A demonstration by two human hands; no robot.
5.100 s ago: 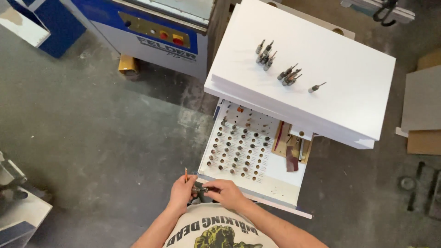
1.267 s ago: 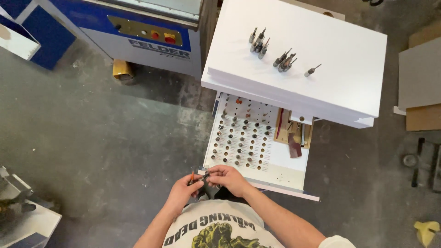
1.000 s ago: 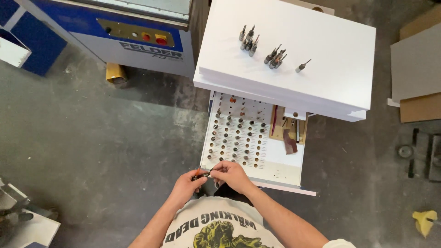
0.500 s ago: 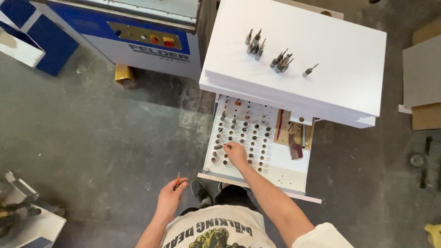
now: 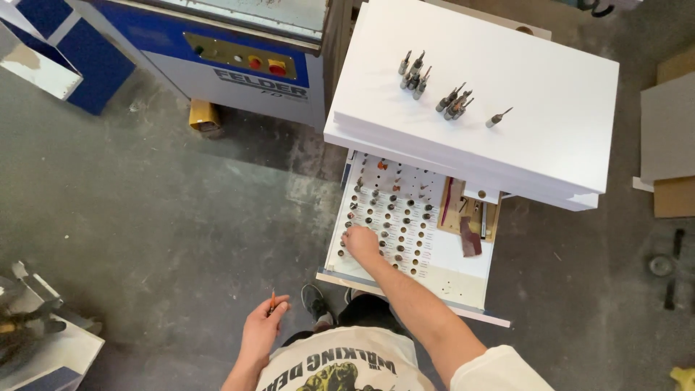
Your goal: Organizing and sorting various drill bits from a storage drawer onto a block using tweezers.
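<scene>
My right hand point(image 5: 360, 242) was stretched out over the open drawer point(image 5: 463, 284) of the white cabinet point(image 5: 536, 87), fingers curled down onto the left part of the perforated bit tray point(image 5: 394, 217) — the white board with rows of holes, many of them filled with router bits standing shank-down. My fingertips were touching the tray among the bits in its lower left rows; whether they were pinching a bit or only resting on the board, I could not tell, since the back of my hand covered them.

My left hand point(image 5: 262, 330) hung low, near my waist and well apart from the drawer, above the grey concrete floor point(image 5: 166, 217). It was loosely closed on a slim orange-tipped stick point(image 5: 272, 301), perhaps a pencil, which poked up between thumb and forefinger.

To the right of the bit tray, in the same drawer, lay a wooden compartment point(image 5: 470, 217) with a few long tools and a dark red strip. On the cabinet top stood two small clusters of bits point(image 5: 413, 72) and point(image 5: 454, 101), and a single bit point(image 5: 498, 117) lay on its side just right of them. Beyond the cabinet's left side stood a blue and grey machine point(image 5: 246, 65) with red buttons on a brass-coloured panel. My dark shoe point(image 5: 316, 303) showed below the drawer front — just right of my left hand.
</scene>
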